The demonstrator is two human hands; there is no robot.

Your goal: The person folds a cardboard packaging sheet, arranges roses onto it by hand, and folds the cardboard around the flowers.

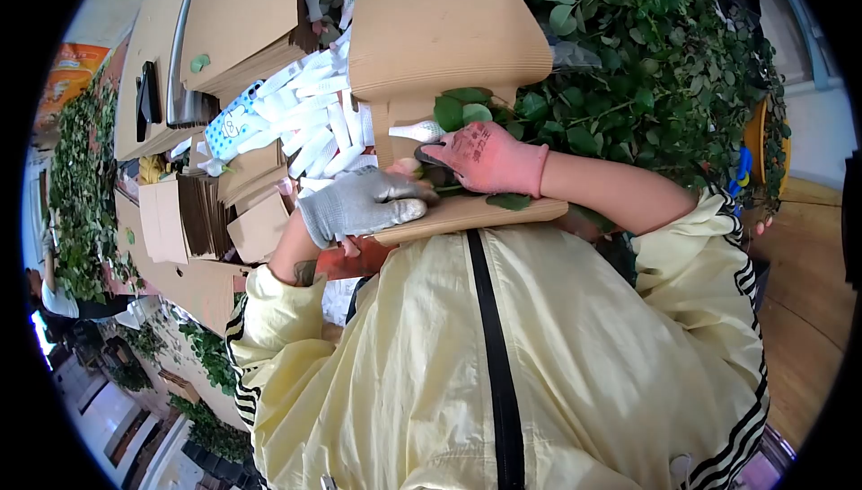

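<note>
My left hand (364,207), in a grey-white knit glove, is closed around a pale pink rose (406,167), thumb and fingers close together by its bloom. Opposite it, my right hand (489,159) in a pink coated glove is curled over the rose's stem; its fingertips are dark and partly hidden. Green leaves of the stem stick out below the right hand. Both hands are over a cardboard sheet (485,216) in front of my body. Just above the right fingers lies a white foam net sleeve (417,131) around a flower head, with leaves beside it.
A larger cardboard piece (444,27) stands beyond my hands. White net sleeves (323,122) lie heaped to the left, by a blue patterned item (233,123). Cardboard stacks (242,18) and a dark phone (147,99) are farther left. Leafy stems (628,59) fill the right.
</note>
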